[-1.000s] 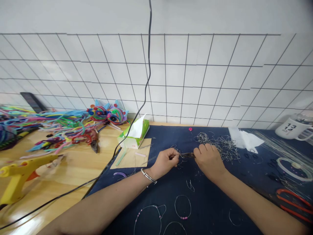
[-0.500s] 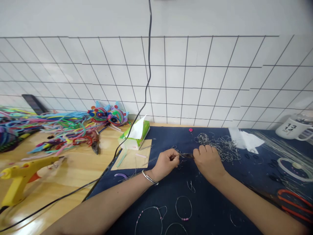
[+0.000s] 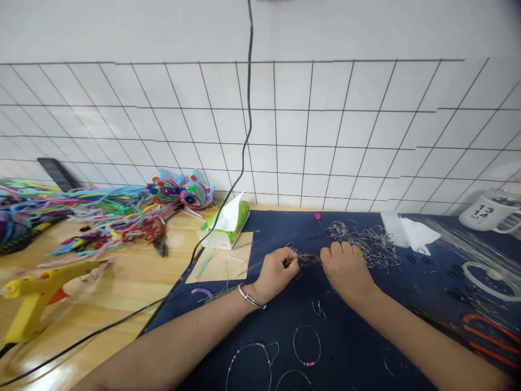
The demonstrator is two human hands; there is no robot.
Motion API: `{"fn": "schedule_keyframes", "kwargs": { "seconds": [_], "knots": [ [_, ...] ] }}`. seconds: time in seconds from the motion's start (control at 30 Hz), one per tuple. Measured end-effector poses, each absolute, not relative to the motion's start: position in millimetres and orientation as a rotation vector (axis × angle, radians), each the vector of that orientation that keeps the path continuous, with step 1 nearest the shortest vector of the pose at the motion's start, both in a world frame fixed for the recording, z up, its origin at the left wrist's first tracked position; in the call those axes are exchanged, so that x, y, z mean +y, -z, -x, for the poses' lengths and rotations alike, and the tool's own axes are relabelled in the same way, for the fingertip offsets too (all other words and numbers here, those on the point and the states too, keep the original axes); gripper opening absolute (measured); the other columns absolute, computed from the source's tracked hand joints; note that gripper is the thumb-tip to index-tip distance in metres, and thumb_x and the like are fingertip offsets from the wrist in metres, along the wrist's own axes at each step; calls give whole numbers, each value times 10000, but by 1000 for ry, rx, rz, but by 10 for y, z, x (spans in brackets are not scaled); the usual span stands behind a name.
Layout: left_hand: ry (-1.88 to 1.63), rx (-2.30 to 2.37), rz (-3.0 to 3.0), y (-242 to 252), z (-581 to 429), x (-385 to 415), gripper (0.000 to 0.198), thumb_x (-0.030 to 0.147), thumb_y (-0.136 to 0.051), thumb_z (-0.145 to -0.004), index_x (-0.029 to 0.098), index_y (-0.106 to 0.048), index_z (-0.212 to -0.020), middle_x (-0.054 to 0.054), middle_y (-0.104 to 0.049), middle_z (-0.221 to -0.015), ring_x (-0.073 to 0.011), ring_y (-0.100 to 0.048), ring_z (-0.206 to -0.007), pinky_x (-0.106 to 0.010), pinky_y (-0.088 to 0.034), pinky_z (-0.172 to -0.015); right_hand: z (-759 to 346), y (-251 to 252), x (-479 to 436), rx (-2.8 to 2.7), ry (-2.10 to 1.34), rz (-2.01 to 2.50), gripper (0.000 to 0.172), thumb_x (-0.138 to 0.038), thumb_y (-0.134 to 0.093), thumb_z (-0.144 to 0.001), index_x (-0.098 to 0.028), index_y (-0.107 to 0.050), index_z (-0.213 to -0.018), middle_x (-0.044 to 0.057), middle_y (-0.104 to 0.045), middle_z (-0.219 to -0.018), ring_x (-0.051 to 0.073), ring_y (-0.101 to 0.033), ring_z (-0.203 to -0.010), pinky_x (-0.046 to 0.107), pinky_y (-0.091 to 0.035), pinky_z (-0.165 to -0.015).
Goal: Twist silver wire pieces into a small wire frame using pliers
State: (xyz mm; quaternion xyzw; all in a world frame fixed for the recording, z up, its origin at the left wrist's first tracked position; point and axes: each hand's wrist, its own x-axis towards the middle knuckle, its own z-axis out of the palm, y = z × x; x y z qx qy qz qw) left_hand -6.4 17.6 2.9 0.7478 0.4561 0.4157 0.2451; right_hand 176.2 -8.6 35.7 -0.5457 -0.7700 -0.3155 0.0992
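Just right of the frame's middle, the left hand (image 3: 279, 275) pinches thin wire (image 3: 299, 254) while the right hand (image 3: 348, 270) holds dark pliers (image 3: 312, 258).

The wire sits between the left thumb and finger, at the tip of the pliers, but it is too tiny to see well. The right fist is closed tight around the pliers, so their handles are hidden. Behind that fist, a messy wire pile (image 3: 378, 248) is partly covered. At the bottom edge, a wire ring (image 3: 293, 371) is cut off. Lower right, a red-handled tool (image 3: 472, 317) is partly hidden by the arm.
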Motion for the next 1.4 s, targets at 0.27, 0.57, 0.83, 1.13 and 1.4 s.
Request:
{"fn": "schedule_keyframes", "kwargs": {
  "seconds": [0.27, 0.57, 0.83, 1.13, 1.4],
  "knots": [
    [-1112, 1283, -2102, -31, 65, 169, 103, 144, -439, -699, 154, -491, -610, 31, -481, -572, -78, -421, -552, -188, -315, -547, -1754, -382, -92, -2275, 924, 1609, 158, -114, -392, -782, -175, -463, -655, 54, -436, -629, 163, -320, -633, 303, -162, -581],
    [-1099, 1233, -1999, -48, 62, 161, 100, 149, -448, -694, 153, -509, -615, 28, -509, -558, -79, -434, -532, -182, -321, -524, -1770, -365, -87, -2275, 904, 1605, 146, -109, -401, -777, -164, -468, -659, 48, -440, -629, 148, -326, -624, 292, -155, -576],
    [-1141, 1215, -1953, -40, 67, 150, 105, 175, -463, -709, 151, -546, -649, 24, -524, -558, -81, -444, -530, -184, -334, -530, -1789, -333, -73, -2295, 798, 1604, 209, -332, -411, -817, -169, -483, -709, 59, -456, -685, 171, -346, -676, 296, -190, -608],
    [-1191, 1261, -1992, -68, 68, 143, 121, 183, -472, -721, 148, -558, -643, 17, -529, -569, -82, -455, -546, -188, -352, -549, -1798, -376, -107, -2279, 823, 1610, 204, -319, -406, -816, -165, -487, -709, 66, -445, -702, 178, -333, -698, 312, -205, -632],
    [-1163, 1231, -1906, -68, 69, 155, 126, 208, -468, -730, 145, -549, -656, 22, -536, -553, -80, -465, -527, -186, -353, -531, -1797, -340, -97, -2284, 803, 1598, 206, -343, -440, -797, -164, -490, -709, 60, -440, -702, 175, -326, -696, 304, -205, -631]
  ]
}}
